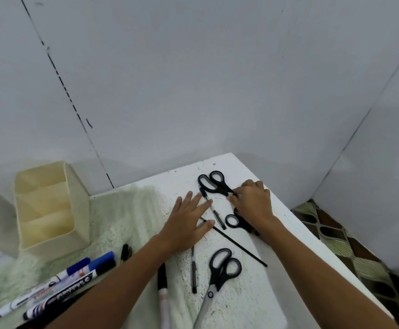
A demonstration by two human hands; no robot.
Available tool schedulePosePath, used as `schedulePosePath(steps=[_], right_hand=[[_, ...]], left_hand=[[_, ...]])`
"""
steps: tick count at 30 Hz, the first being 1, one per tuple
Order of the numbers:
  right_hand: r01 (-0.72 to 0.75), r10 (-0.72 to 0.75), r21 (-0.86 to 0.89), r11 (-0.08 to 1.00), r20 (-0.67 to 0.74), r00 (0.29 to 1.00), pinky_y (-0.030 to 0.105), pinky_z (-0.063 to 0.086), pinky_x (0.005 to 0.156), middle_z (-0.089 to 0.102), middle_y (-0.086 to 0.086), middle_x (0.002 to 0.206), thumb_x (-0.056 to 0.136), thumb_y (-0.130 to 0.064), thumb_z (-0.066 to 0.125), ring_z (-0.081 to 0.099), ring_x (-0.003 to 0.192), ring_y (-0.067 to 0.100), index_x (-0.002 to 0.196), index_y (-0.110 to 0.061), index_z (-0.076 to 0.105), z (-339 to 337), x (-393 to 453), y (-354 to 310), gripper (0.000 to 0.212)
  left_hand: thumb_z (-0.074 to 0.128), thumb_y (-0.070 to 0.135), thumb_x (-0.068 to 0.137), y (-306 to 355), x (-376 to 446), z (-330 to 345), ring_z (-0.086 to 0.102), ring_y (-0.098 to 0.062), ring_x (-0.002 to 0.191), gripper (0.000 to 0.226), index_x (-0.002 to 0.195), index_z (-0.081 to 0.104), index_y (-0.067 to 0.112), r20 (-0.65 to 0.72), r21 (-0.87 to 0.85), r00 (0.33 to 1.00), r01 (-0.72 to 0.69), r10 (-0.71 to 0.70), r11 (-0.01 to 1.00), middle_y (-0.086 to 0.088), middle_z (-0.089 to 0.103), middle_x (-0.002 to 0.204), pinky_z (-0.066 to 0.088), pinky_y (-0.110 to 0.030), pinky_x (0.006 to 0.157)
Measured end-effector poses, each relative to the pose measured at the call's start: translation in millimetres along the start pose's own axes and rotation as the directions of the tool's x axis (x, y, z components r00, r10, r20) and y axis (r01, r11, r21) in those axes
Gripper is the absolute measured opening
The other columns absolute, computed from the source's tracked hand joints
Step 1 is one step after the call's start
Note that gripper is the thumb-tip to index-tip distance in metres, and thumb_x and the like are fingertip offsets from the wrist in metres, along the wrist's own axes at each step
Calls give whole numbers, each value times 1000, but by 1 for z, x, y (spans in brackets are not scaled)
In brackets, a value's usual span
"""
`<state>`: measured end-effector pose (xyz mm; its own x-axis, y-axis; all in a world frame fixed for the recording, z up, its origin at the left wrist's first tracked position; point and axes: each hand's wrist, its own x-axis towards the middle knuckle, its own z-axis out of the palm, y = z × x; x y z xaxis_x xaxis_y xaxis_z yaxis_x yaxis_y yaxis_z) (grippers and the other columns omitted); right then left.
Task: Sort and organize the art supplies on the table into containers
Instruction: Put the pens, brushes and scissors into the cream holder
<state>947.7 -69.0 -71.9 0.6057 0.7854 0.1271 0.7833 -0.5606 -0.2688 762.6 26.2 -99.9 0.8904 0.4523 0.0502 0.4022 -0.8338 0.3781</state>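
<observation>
Here — scissors (213, 184) under right hand (253, 203)

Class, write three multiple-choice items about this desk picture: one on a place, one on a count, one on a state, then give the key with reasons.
1. Where does the cream organizer stand?
A. at the far left of the table
B. beside the right table edge
C. under the right hand

2. How many pairs of scissors show?
A. one
B. three
C. five

3. How is the left hand?
A. curled in a fist
B. gripping a marker
C. fingers straight, spread over the table

Key: 1 A, it stands left of both hands, beyond the whiteboard markers. 2 B, far scissors, near scissors and a third pair partly under the right hand. 3 C, its fingers lie flat near the clear pen.
</observation>
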Motion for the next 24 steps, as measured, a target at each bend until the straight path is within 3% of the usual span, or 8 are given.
schedulePosePath(steps=[4,8,10,12,14,18,21,24], right_hand=[[47,-47,-50,998,2,999,38,38,86,59,9,110,97,-30,48,47,110,29,107,-10,65,2,4,-1,28],[-13,23,231,973,-40,999,36,43,78,55,10,104,98,-22,50,51,103,29,103,-3,64,-1,5,-2,23],[-4,38,421,907,-72,997,28,38,76,54,4,97,97,-23,55,55,93,24,101,-5,66,-10,-1,-13,21],[45,-1,546,836,-81,997,19,32,70,56,2,92,94,-21,61,53,82,15,97,-7,68,-21,-13,-31,17],[91,-66,597,797,-63,996,18,32,66,59,2,89,92,-21,64,50,74,8,93,-8,69,-28,-29,-50,14],[101,-111,670,735,-27,993,11,33,61,60,3,83,90,-24,66,50,71,2,81,-17,64,-26,-57,-77,12],[102,-133,689,717,-9,991,11,35,62,62,2,82,88,-26,69,52,70,1,80,-17,66,-23,-70,-86,13],[103,-173,684,722,35,984,10,37,63,63,-2,85,87,-31,70,53,70,2,84,-18,69,-24,-78,-90,13]], left_hand=[[42,58,88,2,0,-7,1,-12,149,70,151,28,30,-34,-314,997,60,-75,948,2,21,160,-3,-36,121],[59,42,89,11,1,-19,38,-9,136,55,140,47,22,-238,-627,932,66,-272,777,3,48,145,33,-30,111],[64,33,89,18,4,-30,54,-10,120,52,136,48,22,-259,-802,863,57,-433,594,-2,56,134,48,-30,98],[65,37,85,27,8,-45,61,-17,111,58,137,41,27,-163,-958,843,-10,-513,288,-4,58,125,56,-38,88],[64,39,89,32,13,-58,63,-25,109,56,138,37,34,-85,-996,851,-87,-518,20,-3,58,119,57,-47,84],[56,53,86,31,10,-69,64,-35,109,57,137,42,33,22,-931,850,-175,-526,-321,-7,53,122,50,-60,90],[52,56,88,33,2,-71,64,-37,107,41,123,52,35,82,-883,846,-184,-527,-432,-9,55,122,55,-54,80],[42,59,93,33,-8,-72,66,-33,98,41,124,52,34,104,-880,824,-184,-556,-438,-13,57,124,57,-41,66]])
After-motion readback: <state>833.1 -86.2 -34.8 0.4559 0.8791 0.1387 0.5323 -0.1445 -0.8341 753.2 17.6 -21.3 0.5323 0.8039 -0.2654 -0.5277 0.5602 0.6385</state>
